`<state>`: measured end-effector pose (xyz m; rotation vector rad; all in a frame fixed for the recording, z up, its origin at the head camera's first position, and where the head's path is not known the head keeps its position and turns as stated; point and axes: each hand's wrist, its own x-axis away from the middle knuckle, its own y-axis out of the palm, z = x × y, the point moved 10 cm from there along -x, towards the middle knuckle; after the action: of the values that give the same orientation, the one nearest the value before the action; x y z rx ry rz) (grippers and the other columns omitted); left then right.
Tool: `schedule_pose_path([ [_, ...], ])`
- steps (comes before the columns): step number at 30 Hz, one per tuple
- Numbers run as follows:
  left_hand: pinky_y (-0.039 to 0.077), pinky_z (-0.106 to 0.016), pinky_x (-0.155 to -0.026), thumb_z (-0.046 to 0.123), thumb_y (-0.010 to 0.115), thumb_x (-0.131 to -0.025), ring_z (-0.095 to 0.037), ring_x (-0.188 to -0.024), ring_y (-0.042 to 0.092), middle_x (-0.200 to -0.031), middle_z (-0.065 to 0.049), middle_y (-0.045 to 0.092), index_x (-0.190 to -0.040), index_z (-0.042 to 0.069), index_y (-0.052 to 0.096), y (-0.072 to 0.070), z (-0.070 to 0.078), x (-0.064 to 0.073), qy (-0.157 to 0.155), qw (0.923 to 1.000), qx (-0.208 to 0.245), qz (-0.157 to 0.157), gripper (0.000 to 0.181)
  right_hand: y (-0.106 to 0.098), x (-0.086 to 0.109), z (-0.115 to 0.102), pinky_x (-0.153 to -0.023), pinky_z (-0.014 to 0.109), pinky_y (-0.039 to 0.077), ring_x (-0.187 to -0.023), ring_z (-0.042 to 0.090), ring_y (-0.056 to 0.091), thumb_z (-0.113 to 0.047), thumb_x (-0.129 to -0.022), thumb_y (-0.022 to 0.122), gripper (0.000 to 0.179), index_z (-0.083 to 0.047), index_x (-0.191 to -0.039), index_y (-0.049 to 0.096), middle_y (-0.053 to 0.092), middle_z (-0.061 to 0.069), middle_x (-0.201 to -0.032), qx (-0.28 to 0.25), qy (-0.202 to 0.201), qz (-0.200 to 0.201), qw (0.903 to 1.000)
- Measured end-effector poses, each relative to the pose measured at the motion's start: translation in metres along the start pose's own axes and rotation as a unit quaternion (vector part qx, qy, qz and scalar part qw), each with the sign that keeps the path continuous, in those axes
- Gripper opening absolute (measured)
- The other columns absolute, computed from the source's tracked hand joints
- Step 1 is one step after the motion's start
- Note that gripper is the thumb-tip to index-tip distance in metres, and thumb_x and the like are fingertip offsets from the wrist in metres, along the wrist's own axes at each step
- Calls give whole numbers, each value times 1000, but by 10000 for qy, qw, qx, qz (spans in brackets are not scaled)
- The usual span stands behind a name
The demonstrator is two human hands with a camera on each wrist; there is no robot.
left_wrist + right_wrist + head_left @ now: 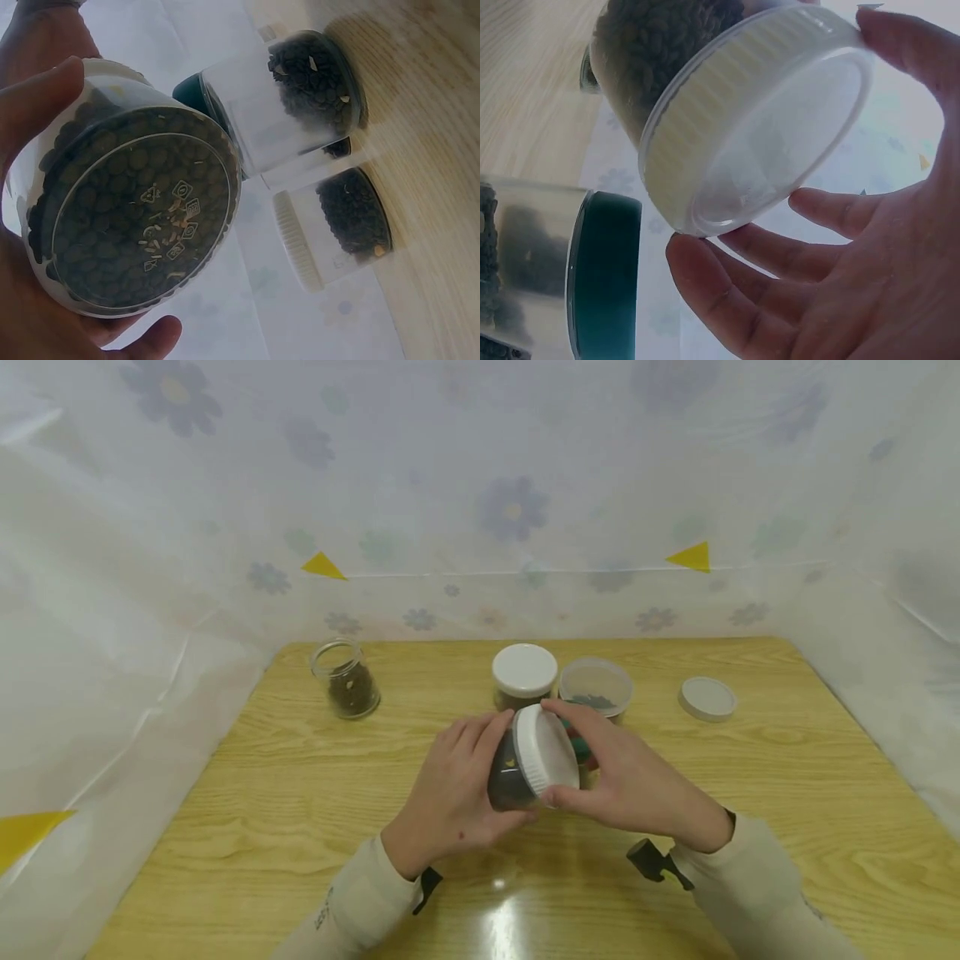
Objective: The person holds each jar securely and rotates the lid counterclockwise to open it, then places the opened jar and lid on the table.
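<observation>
Tilted above the table, a clear plastic jar point(510, 774) of dark seeds wears a white ribbed lid point(551, 756). Around the jar's body the left hand point(457, 785) curls its fingers and thumb. The right hand point(630, 777) grips the lid's rim, thumb on one side and fingers on the other. In the left wrist view the jar's base point(142, 210) faces the camera, with moulded marks and dark seeds behind it. A jar with a green lid point(606, 277) stands close by, mostly hidden behind the hands in the head view.
Behind the hands are a white-lidded jar point(524, 672) and an uncovered clear tub point(596, 681). An open glass jar point(348, 685), partly filled with dark matter, stands back left. A loose white lid point(707, 699) lies at right. Floral sheeting point(510, 510) surrounds the wooden table point(300, 827).
</observation>
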<state>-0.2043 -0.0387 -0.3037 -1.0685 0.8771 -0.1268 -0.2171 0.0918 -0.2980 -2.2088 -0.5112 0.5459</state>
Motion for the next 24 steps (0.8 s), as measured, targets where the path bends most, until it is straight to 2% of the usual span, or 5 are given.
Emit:
schedule_pose_path([
  [4,47,-44,-103,56,85,-63,-26,-120,56,-133,-9,57,-146,4,42,3,1,1,-8,9999,-51,-112,106,0,-1,1,-77,26,57,-113,23,63,-46,-81,79,92,-13,-153,31,50,10,-143,67,-41,5,10000],
  [9,47,-45,-104,57,83,-65,-26,-121,56,-136,-9,56,-147,5,40,4,0,3,-44,9998,72,-153,106,0,-1,1,-76,26,57,-112,23,63,-45,-80,80,94,-13,-154,31,48,11,-146,45,-34,-2,10000],
  [15,47,-42,-104,45,86,-65,-21,-120,56,-131,-4,59,-145,10,41,-1,-8,5,-189,9953,949,-50,98,-5,1,4,-77,32,56,-108,20,62,-41,-83,79,90,-18,-155,29,50,7,-143,-357,112,91,9993],
  [18,50,-39,-101,39,90,-62,-17,-117,57,-128,-2,59,-142,11,43,-5,-17,9,-434,9912,1251,-44,97,-8,3,6,-78,31,56,-107,18,62,-38,-85,78,89,-19,-156,28,51,6,-142,-390,143,189,9990],
  [24,52,-43,-100,36,94,-58,-25,-119,60,-134,-11,56,-150,8,30,-8,-45,32,-1357,9842,1113,-239,115,-11,7,10,-79,29,55,-108,18,61,-38,-85,78,90,-17,-156,27,49,4,-144,-328,120,201,9992],
])
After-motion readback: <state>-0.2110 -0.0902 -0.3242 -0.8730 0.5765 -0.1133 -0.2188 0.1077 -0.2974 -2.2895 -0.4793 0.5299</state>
